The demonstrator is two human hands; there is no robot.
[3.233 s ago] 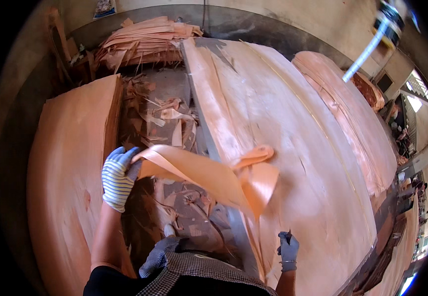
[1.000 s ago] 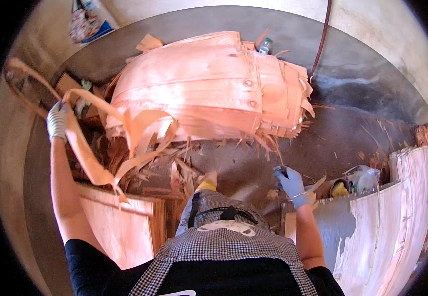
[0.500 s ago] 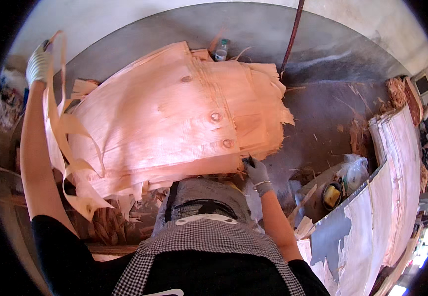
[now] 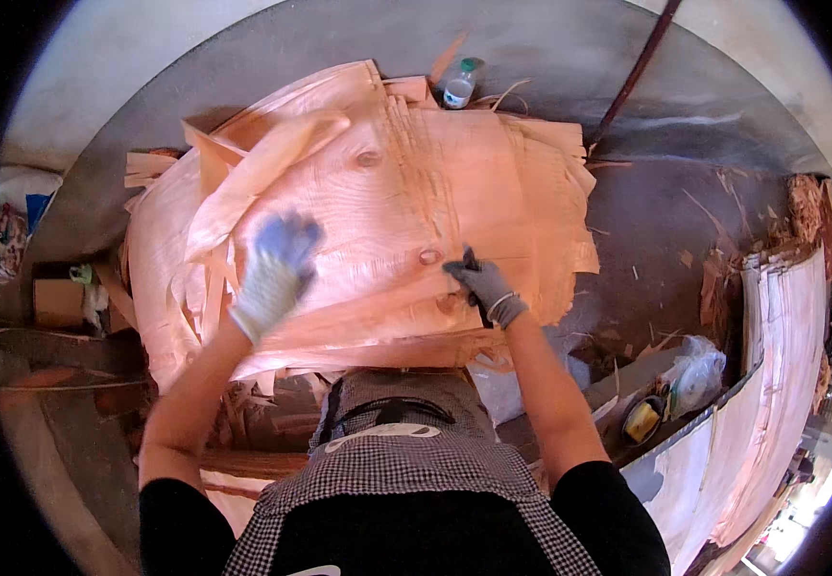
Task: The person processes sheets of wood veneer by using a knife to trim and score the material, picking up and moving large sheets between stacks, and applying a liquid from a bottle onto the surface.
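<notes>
Broad, thin sheets of pale pinkish wood veneer (image 4: 378, 206) with knots and ragged edges lie stacked in front of me. My left hand (image 4: 280, 269), in a pale glove with a bluish palm, is above the left part of the stack; motion smears its fingers. Beside it, a loose, curling veneer strip (image 4: 267, 163) lies across the sheets. My right hand (image 4: 485, 286), in a grey glove, is at the stack's near right part, fingers closed around something dark. Only bits of that dark thing show, so its kind stays unclear.
A clear bottle with a green cap (image 4: 459, 84) stands behind the stack. A dark red pole (image 4: 637, 72) slants down at the far right. On the right are more stacked sheets (image 4: 771, 336), a plastic bag (image 4: 697, 374) and a black container with something yellow (image 4: 642, 420).
My left hand has come down from the far left, and the veneer strip it held up now lies on the stack. My right hand has moved a little up and left over the sheets.
</notes>
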